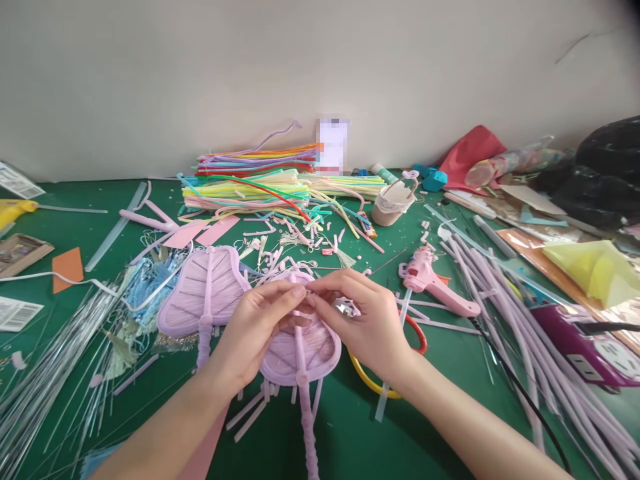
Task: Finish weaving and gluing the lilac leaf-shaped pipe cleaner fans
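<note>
Both of my hands meet over a lilac fan-shaped piece [303, 350] made of straws, lying on the green table [350, 433]. My left hand [260, 320] curls over its upper left edge, fingers pinched on the top rim. My right hand [367, 320] pinches a small shiny silver bit [344, 307] at the same rim, fingertips touching those of the left. A second lilac fan [203, 293] lies just left of my hands. The held fan's twisted handle [309, 433] runs toward me.
A pink glue gun [433, 280] lies right of my hands, scissors with red and yellow handles [417, 340] under my right wrist. Coloured straws [255, 183] are heaped at the back, lilac straws [510, 313] at right, a purple power strip [590, 347], a paper cup [393, 203], silver strips [55, 360] at left.
</note>
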Demonstrator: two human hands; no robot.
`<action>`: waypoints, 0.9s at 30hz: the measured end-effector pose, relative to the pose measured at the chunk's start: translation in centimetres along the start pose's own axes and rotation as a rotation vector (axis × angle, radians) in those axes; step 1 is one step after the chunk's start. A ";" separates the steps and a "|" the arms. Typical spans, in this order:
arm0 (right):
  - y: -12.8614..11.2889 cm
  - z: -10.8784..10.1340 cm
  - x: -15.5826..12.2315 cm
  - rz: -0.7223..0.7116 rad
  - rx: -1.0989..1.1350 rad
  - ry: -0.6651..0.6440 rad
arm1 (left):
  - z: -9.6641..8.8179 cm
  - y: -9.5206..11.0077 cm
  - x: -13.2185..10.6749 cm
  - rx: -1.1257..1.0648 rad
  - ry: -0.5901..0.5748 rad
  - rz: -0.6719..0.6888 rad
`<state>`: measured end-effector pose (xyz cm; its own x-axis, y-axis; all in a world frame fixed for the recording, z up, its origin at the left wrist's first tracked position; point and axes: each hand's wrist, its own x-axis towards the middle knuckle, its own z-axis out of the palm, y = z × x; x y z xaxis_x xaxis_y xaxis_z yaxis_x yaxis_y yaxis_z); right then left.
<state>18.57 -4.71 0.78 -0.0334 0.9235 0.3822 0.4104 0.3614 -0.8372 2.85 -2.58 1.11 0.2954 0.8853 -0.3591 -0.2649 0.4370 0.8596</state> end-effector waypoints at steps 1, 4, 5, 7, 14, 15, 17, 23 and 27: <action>0.1 0.0 0.0 -0.023 -0.005 0.007 | 0.0 0.0 0.0 0.018 0.003 0.016; 0.3 0.1 0.0 -0.067 -0.010 0.014 | 0.0 0.1 -0.1 0.100 0.003 0.076; 0.4 0.1 0.0 -0.074 -0.010 0.008 | -0.1 0.1 -0.1 0.123 0.003 0.091; 0.5 0.0 0.1 -0.089 -0.004 -0.005 | -0.3 0.2 -0.1 0.166 -0.006 0.104; 0.8 -0.9 0.3 -0.203 0.001 -0.122 | -1.4 0.7 0.5 0.224 -0.113 0.020; 0.8 -1.0 0.4 -0.211 0.003 -0.131 | -1.4 0.7 0.5 0.218 -0.127 0.007; 0.7 -1.3 0.4 -0.210 0.016 -0.142 | -1.5 0.8 0.5 0.210 -0.152 -0.001; 0.4 -1.4 0.6 -0.058 0.166 -0.195 | -1.4 0.8 0.4 0.170 -0.194 0.009; 0.2 -1.1 0.4 0.078 0.328 -0.224 | -1.5 0.7 0.3 0.150 -0.203 0.006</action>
<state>19.66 -4.38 1.25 -0.2260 0.9420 0.2480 0.1085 0.2773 -0.9546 1.40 -1.73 1.08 0.4766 0.8310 -0.2868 -0.1319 0.3901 0.9113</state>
